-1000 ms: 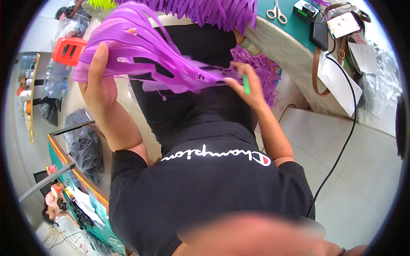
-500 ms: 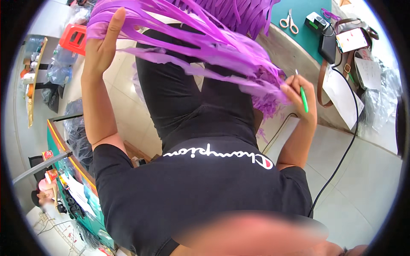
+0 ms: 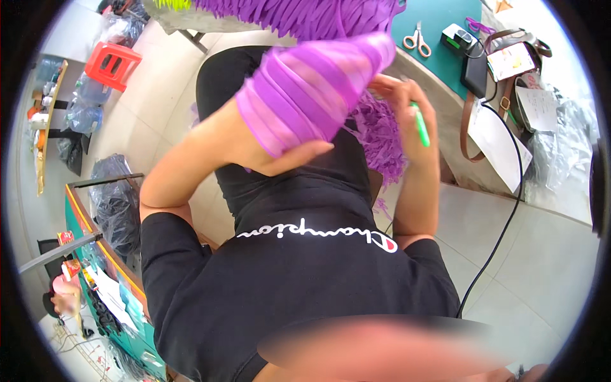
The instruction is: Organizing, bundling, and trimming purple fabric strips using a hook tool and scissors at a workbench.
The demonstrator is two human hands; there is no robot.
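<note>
Wide, thin purple strips lie slantwise over my left hand and taper toward the upper right. They hide its fingers; only the thumb shows, stretched out along their lower edge. Close to the tapered end is my right hand, its fingers closed around a thin green-handled tool that slants across the palm side. Whether its fingertips also touch the strips I cannot tell. Behind and below hangs a shaggy heap of purple strips. Along the far table edge, more purple fringe lies in rows.
On the green tabletop are scissors, a black box-shaped device and a brown-strapped bag. A black cable runs down on the right. At left stand a red stool and a plastic-wrapped bundle.
My left hand has swung right and down, turning over. The strips, stretched between both hands before, now lie gathered over it. My right hand has moved left and up with the green-handled tool.
</note>
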